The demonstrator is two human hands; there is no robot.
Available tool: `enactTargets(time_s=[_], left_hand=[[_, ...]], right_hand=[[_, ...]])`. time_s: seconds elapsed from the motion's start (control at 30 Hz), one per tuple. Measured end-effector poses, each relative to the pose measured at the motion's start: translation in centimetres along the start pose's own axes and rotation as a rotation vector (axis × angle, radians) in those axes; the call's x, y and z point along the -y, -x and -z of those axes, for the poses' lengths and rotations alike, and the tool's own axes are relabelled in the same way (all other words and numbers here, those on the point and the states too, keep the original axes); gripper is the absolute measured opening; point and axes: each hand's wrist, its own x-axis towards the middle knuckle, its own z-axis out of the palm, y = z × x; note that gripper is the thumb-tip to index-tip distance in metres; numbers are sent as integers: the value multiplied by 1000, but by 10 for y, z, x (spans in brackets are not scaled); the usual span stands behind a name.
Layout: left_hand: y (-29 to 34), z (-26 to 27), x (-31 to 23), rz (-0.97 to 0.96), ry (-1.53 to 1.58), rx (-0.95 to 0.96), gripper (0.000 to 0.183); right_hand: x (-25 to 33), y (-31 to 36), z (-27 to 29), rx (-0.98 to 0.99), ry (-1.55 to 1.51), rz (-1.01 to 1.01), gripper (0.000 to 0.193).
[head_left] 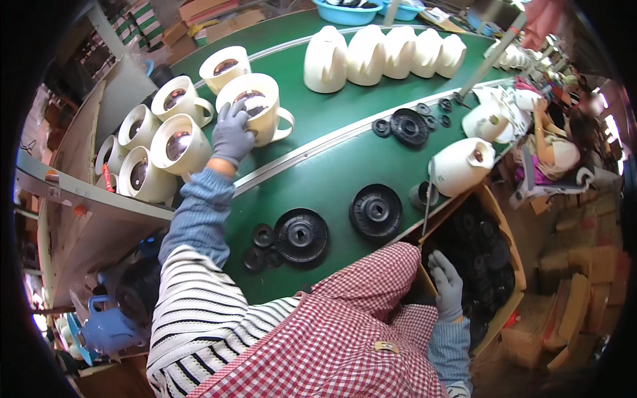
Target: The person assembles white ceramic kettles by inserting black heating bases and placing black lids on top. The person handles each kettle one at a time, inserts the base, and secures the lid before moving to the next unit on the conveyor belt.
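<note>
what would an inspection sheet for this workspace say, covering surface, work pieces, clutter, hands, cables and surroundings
Surface: green bench top crossed by a pale metal strip.
Work pieces: handled cream jug with shiny interior, more at its left; row of five cream spouted bodies; two large black discs near the front edge.
Clutter: blue basin at the far edge.
Left hand: gloved, touching the jug's rim.
Right hand: gloved, at the carton of black parts; nothing seen in it.
Cables: nothing seen.
Surroundings: seated co-worker at right; cardboard below.

Rail (312, 150) between jug (265, 125) and free tabletop (318, 180)
</note>
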Motion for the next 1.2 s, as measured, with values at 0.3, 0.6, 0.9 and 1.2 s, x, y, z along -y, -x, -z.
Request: enactTargets(time_s=[0.3,0.6,0.9,1.2], left_hand=[[61,168,-190,-718,695,284,39],[170,80,-232,-11,1715,427,69],[240,31,-215,693,2545,1189,75],[234,18,-138,981,2611,924,74]], right_hand=[[153,-33,-49,329,140,308,80],[129,39,0,152,-203,36,55],[142,34,-73,310,-451,115,63],[92,22,-174,429,-495,-30,67]])
